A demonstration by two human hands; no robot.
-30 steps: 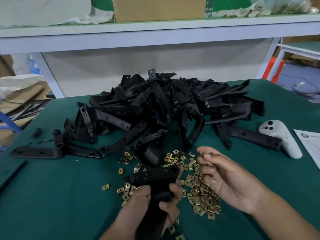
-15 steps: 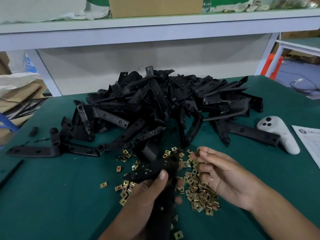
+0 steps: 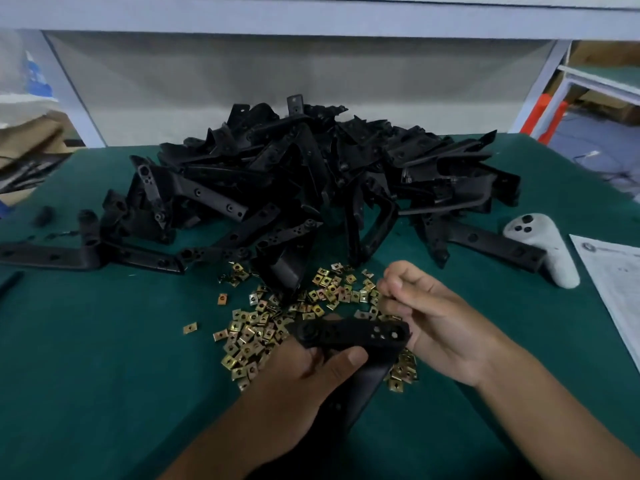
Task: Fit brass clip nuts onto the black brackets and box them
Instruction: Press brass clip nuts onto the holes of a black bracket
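Left hand (image 3: 311, 379) at lower center grips a black bracket (image 3: 349, 336), thumb curled over its top, holed end pointing right. Right hand (image 3: 436, 323), center-right, fingers curled w/ tips pinched together; can't tell if a nut's in them. Brass clip nuts (image 3: 277, 320) lie scattered on the counter (image 3: 104, 358) beneath.

No text can be read anywhere. The white paper sheet (image 3: 613, 292) at the table's right edge carries a small round emblem and fine printed lines, all too small and blurred to make out. A blue-and-white object (image 3: 34, 76) at far left shows marks that are equally illegible.
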